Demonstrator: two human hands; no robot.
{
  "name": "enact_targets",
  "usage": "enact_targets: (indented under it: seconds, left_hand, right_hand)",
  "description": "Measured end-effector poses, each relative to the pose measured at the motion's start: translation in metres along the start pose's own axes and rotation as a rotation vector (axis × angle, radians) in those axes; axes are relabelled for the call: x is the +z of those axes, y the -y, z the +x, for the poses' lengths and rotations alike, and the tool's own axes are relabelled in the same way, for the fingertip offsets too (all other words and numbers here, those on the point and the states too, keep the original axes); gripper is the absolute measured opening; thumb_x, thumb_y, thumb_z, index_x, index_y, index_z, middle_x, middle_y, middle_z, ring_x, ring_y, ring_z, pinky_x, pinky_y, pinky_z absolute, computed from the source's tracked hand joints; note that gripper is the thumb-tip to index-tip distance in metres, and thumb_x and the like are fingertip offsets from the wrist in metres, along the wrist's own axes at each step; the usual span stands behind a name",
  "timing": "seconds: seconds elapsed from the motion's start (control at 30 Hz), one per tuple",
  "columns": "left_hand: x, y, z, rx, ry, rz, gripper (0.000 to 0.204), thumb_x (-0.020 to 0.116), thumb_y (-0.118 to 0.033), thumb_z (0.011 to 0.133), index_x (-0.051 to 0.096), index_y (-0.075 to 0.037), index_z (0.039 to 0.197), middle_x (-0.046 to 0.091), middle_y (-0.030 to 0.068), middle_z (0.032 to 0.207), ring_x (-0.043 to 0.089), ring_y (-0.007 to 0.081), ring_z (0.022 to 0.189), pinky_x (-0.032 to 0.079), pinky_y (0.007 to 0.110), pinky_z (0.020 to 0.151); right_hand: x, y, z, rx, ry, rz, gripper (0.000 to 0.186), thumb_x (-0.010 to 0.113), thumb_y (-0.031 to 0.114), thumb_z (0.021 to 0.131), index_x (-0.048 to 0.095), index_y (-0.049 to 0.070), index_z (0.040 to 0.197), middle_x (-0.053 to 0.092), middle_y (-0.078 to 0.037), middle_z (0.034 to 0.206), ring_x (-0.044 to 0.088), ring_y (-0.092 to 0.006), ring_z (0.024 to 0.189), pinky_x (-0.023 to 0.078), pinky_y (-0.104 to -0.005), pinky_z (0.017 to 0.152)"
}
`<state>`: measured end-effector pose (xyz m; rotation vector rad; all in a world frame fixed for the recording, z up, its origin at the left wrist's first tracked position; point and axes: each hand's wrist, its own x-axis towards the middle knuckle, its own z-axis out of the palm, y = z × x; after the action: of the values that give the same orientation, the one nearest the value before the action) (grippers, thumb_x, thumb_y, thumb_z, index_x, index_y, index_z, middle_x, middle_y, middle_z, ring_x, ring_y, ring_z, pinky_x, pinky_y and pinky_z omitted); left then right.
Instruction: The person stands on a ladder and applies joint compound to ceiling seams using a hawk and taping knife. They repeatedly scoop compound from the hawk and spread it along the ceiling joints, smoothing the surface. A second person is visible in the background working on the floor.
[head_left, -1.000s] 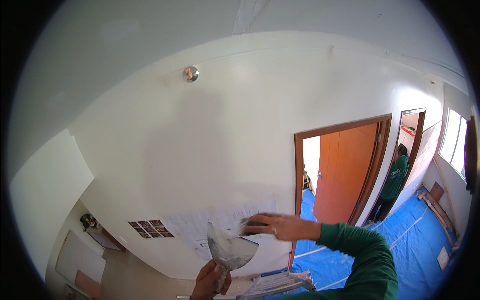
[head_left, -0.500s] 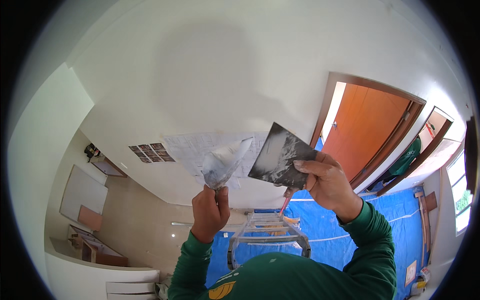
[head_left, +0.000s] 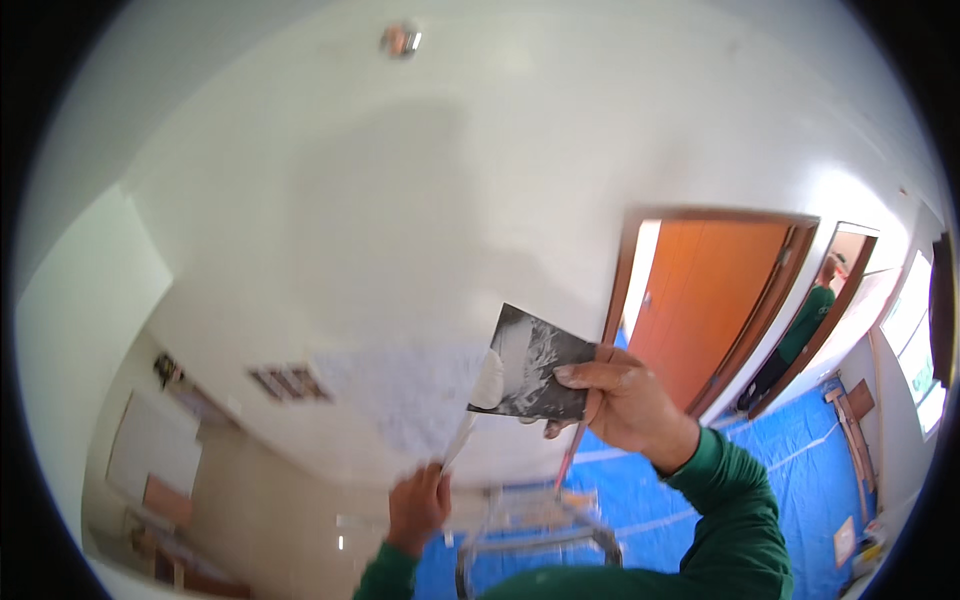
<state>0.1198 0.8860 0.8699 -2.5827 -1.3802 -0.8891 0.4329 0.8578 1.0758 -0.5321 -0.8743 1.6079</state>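
My right hand [head_left: 630, 405] grips a flat, dark square plate [head_left: 540, 375] by its right edge, thumb on top. White paste is smeared over the plate's face. In my left hand [head_left: 418, 508], lower and to the left, is a putty knife [head_left: 461, 438], seen nearly edge-on. Its blade, coated with white paste, meets the plate's left edge. My fingers hide the knife's handle.
A stepladder [head_left: 540, 540] stands below me, partly on a blue sheet [head_left: 640, 510]. Ahead is a white wall [head_left: 560, 160] with paper drawings [head_left: 400, 400]. An orange door [head_left: 700, 300] is at right, and a person in green [head_left: 808, 322] stands in a farther doorway.
The view has tilted up, bringing a small ceiling fitting into sight. My left hand has turned the putty knife and brought its blade against the plate, which has itself rotated.
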Motion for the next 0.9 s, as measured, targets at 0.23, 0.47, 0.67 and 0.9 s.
enact_targets:
  seconds: [0.23, 0.47, 0.67, 0.9]
  left_hand:
    - [0.110, -0.005, -0.157, -0.295, 0.081, -0.237, 0.046, 0.053, -0.038, 0.106, 0.059, 0.001, 0.128, 0.068, 0.0255, 0.079, 0.064, 0.0429, 0.065, 0.051, 0.051, 0.055]
    - [0.159, -0.017, -0.214, -0.557, 0.024, -0.207, 0.043, 0.054, -0.035, 0.105, 0.059, -0.004, 0.134, 0.072, 0.0286, 0.097, 0.066, 0.0525, 0.085, 0.054, 0.058, 0.068]
    - [0.202, -0.005, -0.240, -0.610, 0.046, -0.024, 0.045, 0.063, -0.033, 0.100, 0.057, -0.009, 0.137, 0.072, 0.0269, 0.100, 0.068, 0.0512, 0.094, 0.057, 0.055, 0.075]
    - [0.207, -0.007, -0.243, -0.752, 0.237, -0.051, 0.041, 0.055, -0.033, 0.106, 0.057, -0.009, 0.140, 0.072, 0.0236, 0.110, 0.070, 0.0478, 0.096, 0.057, 0.055, 0.080]
  right_hand:
    - [-0.002, 0.155, 0.140, -0.735, -0.043, 0.040, 0.032, 0.046, 0.001, 0.104, 0.046, -0.018, 0.130, 0.054, -0.025, 0.133, 0.062, -0.0378, 0.119, 0.059, -0.0495, 0.105]
    - [0.034, 0.306, 0.273, -0.993, -0.072, 0.094, 0.034, 0.037, -0.004, 0.103, 0.038, -0.019, 0.134, 0.048, -0.031, 0.137, 0.059, -0.0490, 0.120, 0.060, -0.0622, 0.100]
    - [0.049, 0.354, 0.320, -1.063, -0.166, 0.124, 0.030, 0.037, -0.004, 0.102, 0.045, -0.016, 0.129, 0.053, -0.032, 0.133, 0.063, -0.0493, 0.114, 0.064, -0.0598, 0.094]
    - [0.058, 0.385, 0.335, -1.023, -0.085, 0.113, 0.034, 0.038, -0.005, 0.102, 0.043, -0.016, 0.133, 0.052, -0.031, 0.137, 0.063, -0.0480, 0.116, 0.062, -0.0617, 0.097]
